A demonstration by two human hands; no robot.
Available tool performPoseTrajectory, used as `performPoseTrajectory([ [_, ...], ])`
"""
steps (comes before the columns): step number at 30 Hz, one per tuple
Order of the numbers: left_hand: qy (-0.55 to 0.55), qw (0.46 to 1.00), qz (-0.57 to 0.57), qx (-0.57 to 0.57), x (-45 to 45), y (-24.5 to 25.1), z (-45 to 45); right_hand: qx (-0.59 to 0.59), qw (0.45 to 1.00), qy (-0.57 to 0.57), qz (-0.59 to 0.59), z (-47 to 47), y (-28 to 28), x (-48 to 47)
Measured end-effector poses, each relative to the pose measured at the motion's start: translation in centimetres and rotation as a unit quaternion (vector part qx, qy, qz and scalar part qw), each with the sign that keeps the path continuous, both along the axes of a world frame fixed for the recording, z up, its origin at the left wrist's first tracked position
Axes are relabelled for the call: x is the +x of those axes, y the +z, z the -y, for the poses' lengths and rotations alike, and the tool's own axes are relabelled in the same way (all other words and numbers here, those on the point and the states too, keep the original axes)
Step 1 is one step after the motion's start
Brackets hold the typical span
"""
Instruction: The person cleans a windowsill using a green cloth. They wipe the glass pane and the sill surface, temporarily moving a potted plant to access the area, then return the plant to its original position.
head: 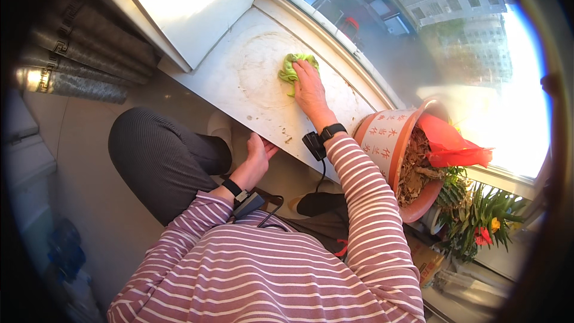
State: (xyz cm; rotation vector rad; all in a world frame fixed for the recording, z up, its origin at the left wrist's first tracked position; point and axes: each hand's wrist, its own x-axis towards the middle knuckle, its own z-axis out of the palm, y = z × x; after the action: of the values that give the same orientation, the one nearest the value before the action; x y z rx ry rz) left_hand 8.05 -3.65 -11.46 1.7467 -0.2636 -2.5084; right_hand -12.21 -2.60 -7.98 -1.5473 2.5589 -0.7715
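Note:
My right hand (310,92) presses a crumpled yellow-green cloth (289,69) onto the white windowsill (224,72). The fingertips lie over the cloth, which is darkened in spots. Around and to the left of it, a large faint ring of dirt marks the sill. Brown specks and crumbs are scattered nearer the front edge. At that front edge is my left hand (253,161), thumb apart from the fingers and nothing visible in it. Its fingertips reach the sill's edge; whether they touch the underside I cannot tell.
Right of my right forearm stands a large flowerpot (376,137) with bark chips and a red cloth (453,141). Flowering plants (484,215) are beyond it. A window (358,22) borders the sill's far side. Grey curtains (89,54) hang at left. A cable (323,175) dangles from my right wrist device.

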Motion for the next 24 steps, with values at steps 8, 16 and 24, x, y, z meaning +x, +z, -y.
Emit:
performPoseTrajectory([
  [8,-0.014,1.0,0.017,-0.01,-0.2,0.5,0.1,0.005,1.0,0.02,-0.018,8.0,-1.8,-4.5],
  [16,-0.021,1.0,-0.009,-0.016,0.2,-0.3,0.1,0.007,1.0,0.016,0.011,1.1,1.1,1.2],
  [24,0.003,1.0,0.001,-0.008,0.3,-0.6,-0.3,-0.026,0.999,0.015,-0.029,6.8,-0.9,-1.7],
])
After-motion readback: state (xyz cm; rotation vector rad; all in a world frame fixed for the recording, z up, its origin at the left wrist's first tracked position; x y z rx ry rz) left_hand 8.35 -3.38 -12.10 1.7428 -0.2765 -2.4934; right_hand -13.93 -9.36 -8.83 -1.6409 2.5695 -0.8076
